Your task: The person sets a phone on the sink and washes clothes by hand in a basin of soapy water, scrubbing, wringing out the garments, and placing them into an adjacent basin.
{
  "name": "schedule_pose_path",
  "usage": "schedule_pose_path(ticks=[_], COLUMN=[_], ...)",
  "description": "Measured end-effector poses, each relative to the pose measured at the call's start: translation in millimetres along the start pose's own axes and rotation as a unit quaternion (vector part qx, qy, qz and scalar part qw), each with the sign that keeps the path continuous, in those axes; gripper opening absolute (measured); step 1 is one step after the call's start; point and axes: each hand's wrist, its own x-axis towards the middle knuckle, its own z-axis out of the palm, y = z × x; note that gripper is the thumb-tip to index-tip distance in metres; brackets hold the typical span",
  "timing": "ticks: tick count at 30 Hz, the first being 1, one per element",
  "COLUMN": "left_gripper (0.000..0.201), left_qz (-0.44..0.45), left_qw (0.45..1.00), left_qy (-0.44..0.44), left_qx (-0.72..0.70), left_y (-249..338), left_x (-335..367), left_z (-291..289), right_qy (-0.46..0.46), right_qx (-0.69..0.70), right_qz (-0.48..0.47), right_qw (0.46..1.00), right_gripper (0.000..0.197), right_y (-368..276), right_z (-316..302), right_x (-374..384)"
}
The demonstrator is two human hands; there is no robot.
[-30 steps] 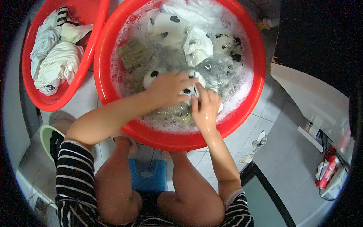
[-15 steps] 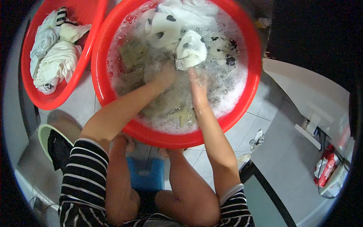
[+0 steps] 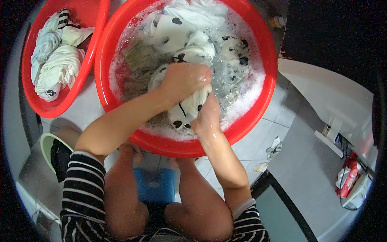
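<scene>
Both my hands are closed on a wet white cloth with black heart shapes (image 3: 183,114), bunched up over the soapy water in a large red basin (image 3: 269,92). My left hand (image 3: 187,80) grips its upper part in a fist. Lower and to the right, my right hand (image 3: 208,115) is wrapped round another part of it. More of the heart-patterned white fabric (image 3: 171,30) floats beyond my hands; whether it is one piece with the held part I cannot tell. An olive-brown cloth (image 3: 139,56) lies half under water at the left.
A smaller red basin (image 3: 60,111) with wrung white clothes (image 3: 62,68) stands at the upper left. A pale green bucket (image 3: 45,147) with dark cloth is by my left arm. A blue stool (image 3: 155,183) sits between my legs. Foam (image 3: 246,101) lines the basin's right side.
My hands have come up out of the water and closed on the heart-patterned cloth, which is now drawn toward me. Before, the left was under water and the right had its fingers outstretched.
</scene>
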Motion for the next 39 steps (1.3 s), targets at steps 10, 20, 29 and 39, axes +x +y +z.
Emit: schedule_pose_path(ticks=[10,20,29,39], left_gripper=[0.031,0.056,0.050,0.040], left_qz=[0.023,-0.015,0.023,0.046], left_qw=[0.994,0.975,0.989,0.988], left_qy=[0.101,-0.211,-0.142,-0.063], left_qx=[-0.021,0.074,0.023,-0.130], left_y=[-33.8,-129.0,-118.8,34.8], left_x=[1.0,2.7,-1.5,-34.1], left_z=[-7.7,58.2,62.3,-5.5], right_qy=[0.089,0.071,0.072,-0.043], right_qx=[-0.314,-0.787,-0.738,0.021], right_qz=[-0.265,-0.317,-0.341,0.014], right_qw=[0.907,0.525,0.578,0.999], right_gripper=[0.023,0.048,0.055,0.039], right_y=[-62.1,-6.7,2.0,-35.0], right_z=[-44.3,-40.0,-64.4,-11.7], right_x=[6.6,47.8,78.0,25.0])
